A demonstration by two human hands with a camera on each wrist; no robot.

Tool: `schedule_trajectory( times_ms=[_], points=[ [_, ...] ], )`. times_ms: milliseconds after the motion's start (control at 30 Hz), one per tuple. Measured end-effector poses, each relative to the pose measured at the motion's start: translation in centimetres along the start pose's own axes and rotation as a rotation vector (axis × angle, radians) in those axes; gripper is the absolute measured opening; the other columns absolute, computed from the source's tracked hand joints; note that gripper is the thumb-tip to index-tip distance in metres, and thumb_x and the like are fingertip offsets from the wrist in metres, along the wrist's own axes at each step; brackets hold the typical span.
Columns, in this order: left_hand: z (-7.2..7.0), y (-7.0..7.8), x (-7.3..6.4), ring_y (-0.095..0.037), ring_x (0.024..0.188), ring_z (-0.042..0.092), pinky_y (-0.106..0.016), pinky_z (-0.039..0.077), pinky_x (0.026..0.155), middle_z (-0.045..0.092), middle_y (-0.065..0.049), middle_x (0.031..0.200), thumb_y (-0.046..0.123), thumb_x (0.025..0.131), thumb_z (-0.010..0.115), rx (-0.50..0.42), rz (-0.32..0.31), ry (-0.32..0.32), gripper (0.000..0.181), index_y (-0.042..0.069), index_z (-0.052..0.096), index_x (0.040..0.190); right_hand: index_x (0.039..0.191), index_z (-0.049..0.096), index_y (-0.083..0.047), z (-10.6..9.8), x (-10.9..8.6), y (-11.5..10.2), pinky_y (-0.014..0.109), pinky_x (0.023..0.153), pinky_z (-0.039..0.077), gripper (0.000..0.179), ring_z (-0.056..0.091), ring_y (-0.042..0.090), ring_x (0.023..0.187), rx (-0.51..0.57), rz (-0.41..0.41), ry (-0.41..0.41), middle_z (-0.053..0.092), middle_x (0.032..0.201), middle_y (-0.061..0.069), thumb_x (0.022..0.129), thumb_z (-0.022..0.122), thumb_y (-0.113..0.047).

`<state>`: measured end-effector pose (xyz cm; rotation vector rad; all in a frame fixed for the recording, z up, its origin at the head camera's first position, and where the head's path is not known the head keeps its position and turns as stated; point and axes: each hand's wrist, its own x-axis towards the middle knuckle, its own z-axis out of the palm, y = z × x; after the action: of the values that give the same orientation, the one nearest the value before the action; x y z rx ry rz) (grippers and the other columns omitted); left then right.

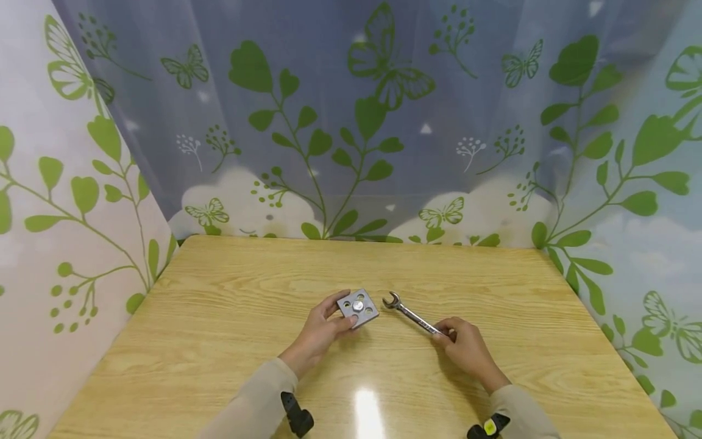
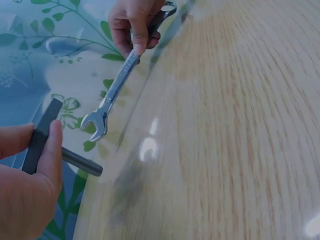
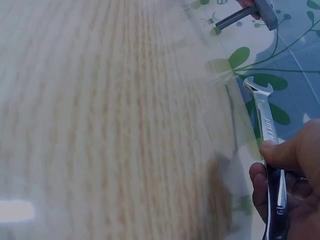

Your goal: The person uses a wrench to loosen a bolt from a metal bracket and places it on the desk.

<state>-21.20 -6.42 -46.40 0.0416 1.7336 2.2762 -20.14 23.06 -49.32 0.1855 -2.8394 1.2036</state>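
My left hand (image 1: 320, 332) pinches a square grey metal plate (image 1: 370, 310) by its left edge, thumb on top. The plate has several holes round a hex bolt head (image 1: 358, 306) at its centre. In the left wrist view the bolt's threaded shank (image 2: 82, 162) sticks out from the plate's far side, above the table. My right hand (image 1: 466, 349) grips a chrome combination wrench (image 1: 415, 318) near its ring end. The wrench's open-end jaw points at the plate, a short gap away from it. Its ring end (image 2: 168, 8) shows beyond the right hand in the left wrist view.
A wood-grain table (image 1: 247, 280) lies under both hands. Behind and on both sides hang curtains (image 1: 329, 183) printed with green leaves and butterflies. A dark strap with a camera (image 1: 297, 416) sits on the left wrist, and another (image 1: 488, 427) on the right.
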Motion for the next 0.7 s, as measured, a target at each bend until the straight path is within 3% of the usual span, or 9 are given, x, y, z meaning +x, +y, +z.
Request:
schedule_trajectory(
  times_ms=[133, 367, 567, 700],
  points=[
    [0.2, 0.2, 0.0, -0.02, 0.095, 0.064, -0.035, 0.058, 0.086, 0.042, -0.027, 0.138, -0.012, 0.086, 0.061, -0.001, -0.009, 0.003, 0.063, 0.001, 0.039, 0.143, 0.103, 0.068, 0.002, 0.0, 0.0, -0.5, 0.022, 0.05, 0.043, 0.016, 0.05, 0.014, 0.066, 0.031, 0.025, -0.011, 0.062, 0.083, 0.006, 0.088, 0.067, -0.004],
    [0.3, 0.2, 0.1, -0.026, 0.111, 0.059, -0.027, 0.055, 0.087, 0.041, -0.021, 0.138, -0.012, 0.076, 0.072, 0.063, -0.018, 0.008, 0.078, 0.003, 0.037, 0.144, 0.104, 0.066, 0.003, -0.1, -0.3, -1.4, 0.021, 0.049, 0.043, 0.015, 0.052, 0.013, 0.063, 0.082, 0.047, -0.004, 0.066, 0.085, 0.01, 0.09, 0.064, -0.002],
    [0.1, 0.4, 0.2, -0.021, 0.103, 0.063, -0.026, 0.056, 0.082, 0.044, -0.021, 0.132, -0.01, 0.076, 0.072, 0.147, 0.01, 0.01, 0.074, 0.001, 0.039, 0.142, 0.107, 0.064, 0.005, -0.4, -0.7, -2.2, 0.022, 0.05, 0.045, 0.017, 0.053, 0.011, 0.064, 0.161, 0.06, -0.03, 0.065, 0.086, 0.011, 0.091, 0.06, -0.001],
    [0.0, 0.7, 0.2, -0.019, 0.099, 0.064, -0.025, 0.057, 0.078, 0.047, -0.021, 0.13, -0.006, 0.077, 0.074, 0.213, 0.033, 0.019, 0.074, 0.0, 0.039, 0.142, 0.11, 0.062, 0.005, -0.6, -1.1, -2.8, 0.019, 0.047, 0.04, 0.018, 0.048, 0.008, 0.057, 0.22, 0.042, -0.067, 0.062, 0.088, 0.011, 0.093, 0.058, -0.002]
  ],
)
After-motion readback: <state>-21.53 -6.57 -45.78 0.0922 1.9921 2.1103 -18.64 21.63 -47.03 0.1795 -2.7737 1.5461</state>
